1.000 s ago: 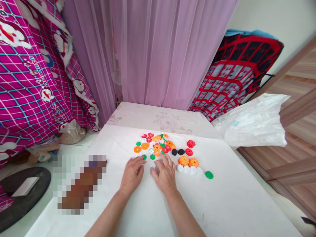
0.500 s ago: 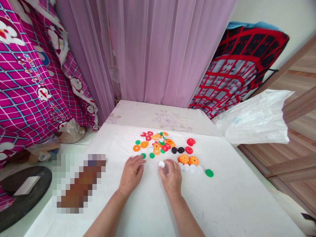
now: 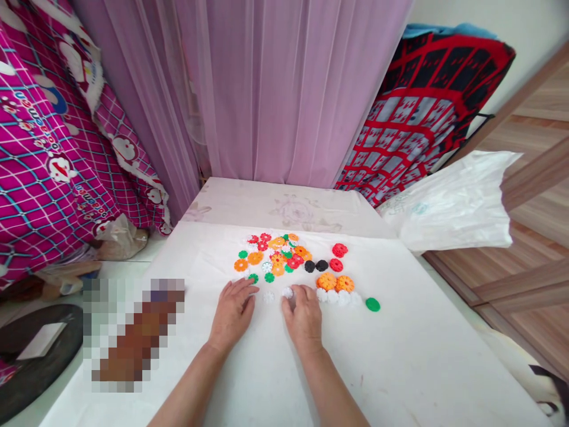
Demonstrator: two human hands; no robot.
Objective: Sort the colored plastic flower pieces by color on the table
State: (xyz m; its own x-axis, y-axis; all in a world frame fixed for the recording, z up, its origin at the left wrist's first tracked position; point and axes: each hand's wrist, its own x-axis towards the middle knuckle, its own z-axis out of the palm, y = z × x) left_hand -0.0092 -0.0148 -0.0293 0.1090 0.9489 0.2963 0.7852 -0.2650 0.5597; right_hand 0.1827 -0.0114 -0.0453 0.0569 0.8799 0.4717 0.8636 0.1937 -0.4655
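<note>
My right hand pinches a white flower-shaped plastic disc between thumb and fingers, low over the table. To its left my left hand lies on the cloth with fingers stretched, their tips by a green disc. A second white disc lies flat between the hands. Beyond them spreads a loose pile of red, orange, green and white discs, among them an orange disc. Right of my right hand are a row of white discs, stacked orange discs and a green disc.
Two black discs and some red discs lie right of the pile. A white plastic bag hangs over the right edge of the white-covered table. A blurred-out brownish patch is at the left.
The view has shifted slightly, so everything sits a little further left. My right thumb and fingers have drawn closer together around the white disc. My left hand stays where it was on the table.
</note>
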